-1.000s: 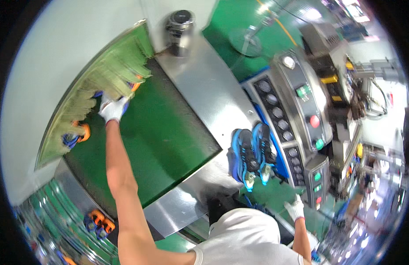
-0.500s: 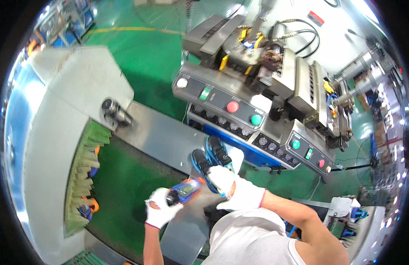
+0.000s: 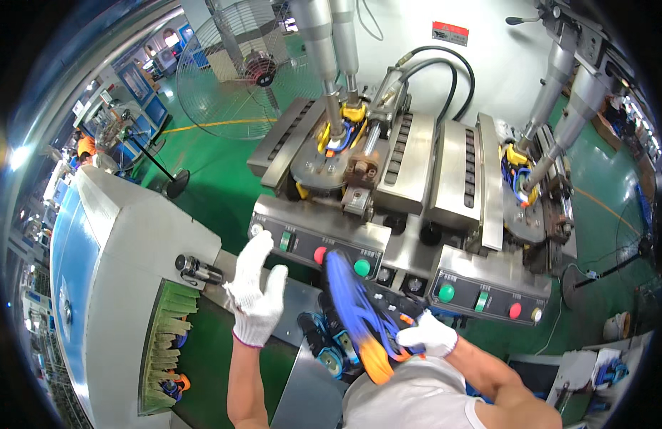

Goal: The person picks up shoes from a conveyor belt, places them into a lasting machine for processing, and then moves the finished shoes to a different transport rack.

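My left hand (image 3: 258,297), in a white glove, is raised with its fingers spread and nothing in it. My right hand (image 3: 428,336), also gloved in white, grips a shoe (image 3: 356,307) by its side. This shoe is black with a bright blue and orange sole and is smeared by motion. It is tilted, one end up near the machine's control panel and the orange end low by my body. Black shoes with light blue trim (image 3: 322,342) rest on the metal bench below, partly hidden behind the held shoe.
A pressing machine (image 3: 409,164) with button panels (image 3: 317,243) stands ahead, and a shoe (image 3: 338,139) is clamped in its left station. At left is a grey housing (image 3: 131,286) with a green-flapped opening (image 3: 166,350). A standing fan (image 3: 238,79) is behind.
My left hand has let go of the blue and orange shoe and risen, its fingers spreading. My right hand has left the shoes on the bench and now holds the blue and orange one.
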A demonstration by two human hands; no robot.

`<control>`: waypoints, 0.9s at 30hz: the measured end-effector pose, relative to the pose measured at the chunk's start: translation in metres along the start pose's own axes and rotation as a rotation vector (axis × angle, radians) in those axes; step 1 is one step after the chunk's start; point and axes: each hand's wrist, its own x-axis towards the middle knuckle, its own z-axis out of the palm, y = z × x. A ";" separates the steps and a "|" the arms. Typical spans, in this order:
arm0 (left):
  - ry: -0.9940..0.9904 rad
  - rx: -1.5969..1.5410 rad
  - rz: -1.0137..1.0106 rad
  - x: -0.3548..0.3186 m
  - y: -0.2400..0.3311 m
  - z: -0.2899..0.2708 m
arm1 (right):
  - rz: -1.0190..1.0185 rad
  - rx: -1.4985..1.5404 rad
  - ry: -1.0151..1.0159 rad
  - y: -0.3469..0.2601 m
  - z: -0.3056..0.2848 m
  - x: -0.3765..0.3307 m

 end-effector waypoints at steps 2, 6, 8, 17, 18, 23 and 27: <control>-0.039 0.053 -0.021 0.031 -0.011 0.024 | -0.081 0.129 -0.033 0.033 -0.066 -0.009; -0.195 0.098 -0.019 0.088 -0.067 0.112 | -0.238 0.466 -0.100 -0.005 -0.084 -0.020; -0.223 0.166 0.066 0.119 -0.086 0.148 | -0.408 0.466 0.029 -0.019 -0.087 -0.019; -0.368 0.219 0.016 0.175 -0.161 0.239 | -0.417 0.637 0.069 -0.032 -0.112 -0.010; -0.403 0.211 -0.030 0.176 -0.168 0.245 | -0.414 0.689 0.074 -0.037 -0.107 -0.006; -0.452 0.262 -0.068 0.183 -0.187 0.266 | -0.460 0.522 0.189 -0.050 -0.100 0.010; -0.469 0.287 -0.097 0.199 -0.184 0.288 | -0.479 0.450 0.232 -0.051 -0.106 0.018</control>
